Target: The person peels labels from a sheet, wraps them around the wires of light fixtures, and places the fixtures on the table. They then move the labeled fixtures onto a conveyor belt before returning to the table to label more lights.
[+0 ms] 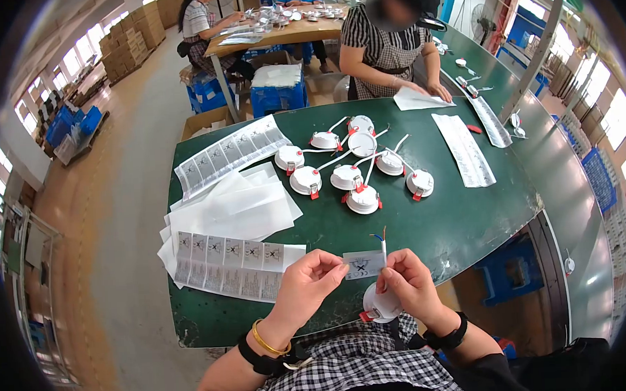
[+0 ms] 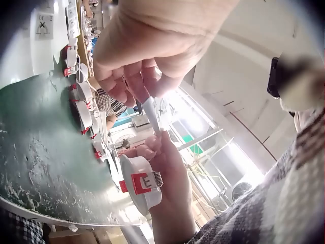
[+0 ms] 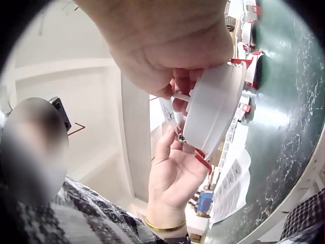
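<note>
Over the table's near edge my left hand (image 1: 306, 283) pinches the left end of a small printed label (image 1: 361, 265) between thumb and finger. The label's other end meets a white cable (image 1: 384, 247), which my right hand (image 1: 414, 283) pinches. Stripped blue and copper-coloured wire ends stick up from the cable's top. Below the right hand hangs the cable's round white downlight (image 1: 381, 304). Its red spring clip (image 2: 143, 183), marked with a letter E, faces the left wrist view. From the right wrist, the white housing (image 3: 212, 109) hides part of the fingers.
Several white downlights (image 1: 363, 200) with red clips lie mid-table. A printed label sheet (image 1: 236, 265) and overlapping white sheets (image 1: 233, 209) are at left, another label sheet (image 1: 462, 150) at right. Across the green table (image 1: 468, 224), a person (image 1: 390, 52) handles white paper.
</note>
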### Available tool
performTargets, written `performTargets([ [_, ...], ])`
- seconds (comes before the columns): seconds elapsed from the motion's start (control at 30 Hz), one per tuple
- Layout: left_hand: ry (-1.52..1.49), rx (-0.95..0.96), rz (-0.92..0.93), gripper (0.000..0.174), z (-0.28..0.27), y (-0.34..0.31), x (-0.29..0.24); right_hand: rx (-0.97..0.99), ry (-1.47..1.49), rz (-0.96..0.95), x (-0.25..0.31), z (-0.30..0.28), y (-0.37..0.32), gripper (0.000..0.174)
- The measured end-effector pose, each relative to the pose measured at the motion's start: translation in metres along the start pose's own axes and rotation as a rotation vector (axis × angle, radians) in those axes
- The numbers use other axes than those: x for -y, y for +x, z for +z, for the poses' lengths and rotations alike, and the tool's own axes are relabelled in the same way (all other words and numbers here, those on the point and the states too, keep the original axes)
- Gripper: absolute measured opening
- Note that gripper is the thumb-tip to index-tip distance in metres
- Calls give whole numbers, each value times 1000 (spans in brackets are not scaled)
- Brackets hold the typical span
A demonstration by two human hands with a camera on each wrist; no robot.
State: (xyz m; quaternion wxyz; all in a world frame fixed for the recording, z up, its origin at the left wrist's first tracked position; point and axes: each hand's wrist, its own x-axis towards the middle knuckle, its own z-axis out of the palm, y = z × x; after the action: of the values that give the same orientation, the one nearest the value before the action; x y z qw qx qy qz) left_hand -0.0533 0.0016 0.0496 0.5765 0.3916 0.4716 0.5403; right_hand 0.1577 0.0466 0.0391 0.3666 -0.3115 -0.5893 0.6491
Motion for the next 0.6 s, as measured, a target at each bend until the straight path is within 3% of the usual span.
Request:
performTargets([
  [0.6, -86, -100, 115, 10, 9, 8, 10, -48, 64, -11, -2, 8, 8, 7],
])
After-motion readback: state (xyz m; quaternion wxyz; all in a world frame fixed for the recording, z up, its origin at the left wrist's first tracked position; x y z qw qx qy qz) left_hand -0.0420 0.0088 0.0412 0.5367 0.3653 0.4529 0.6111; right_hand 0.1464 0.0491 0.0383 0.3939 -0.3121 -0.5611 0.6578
